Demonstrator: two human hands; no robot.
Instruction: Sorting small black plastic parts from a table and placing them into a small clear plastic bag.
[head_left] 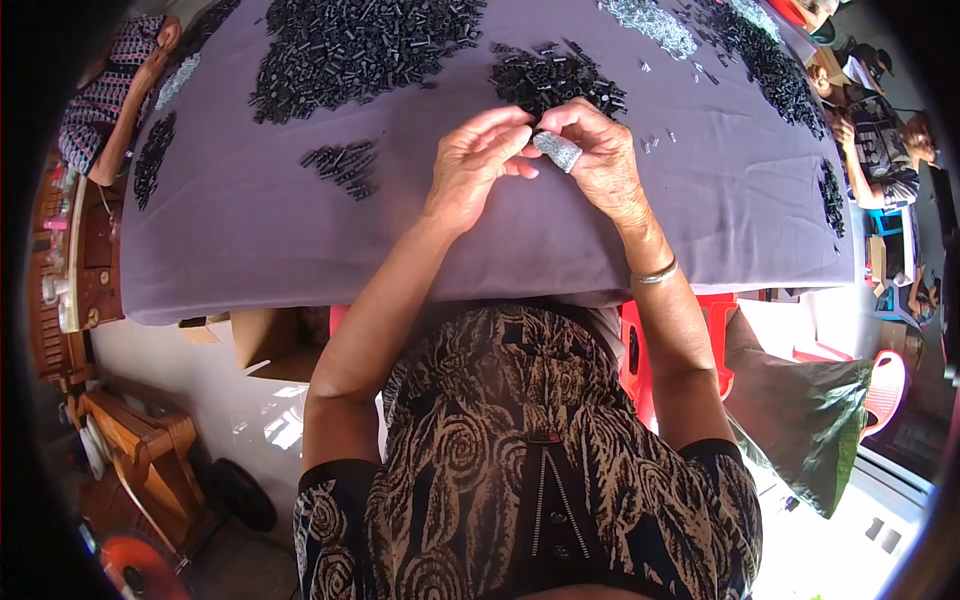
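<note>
My two hands meet over the purple cloth, in front of a pile of small black cylindrical pieces (555, 78). The fingers of my left hand (472, 168) are pinched together, their tips close to those of my right hand (603, 165). My right hand is also closed in a pinch, and a grey speckled finger cover (558, 150) sits on one of its digits. Something small and dark shows between the fingertips, too small to make out against the black pile. Left of my hands lies a loose group of black pieces (345, 165).
The cloth-covered table (240, 240) also bears a large black heap (365, 50), silvery small pieces (655, 28) and more black pieces (775, 85) at the right. Other people sit at the left and right edges. Below are a cardboard box (270, 340) and a red plastic chair (720, 335).
</note>
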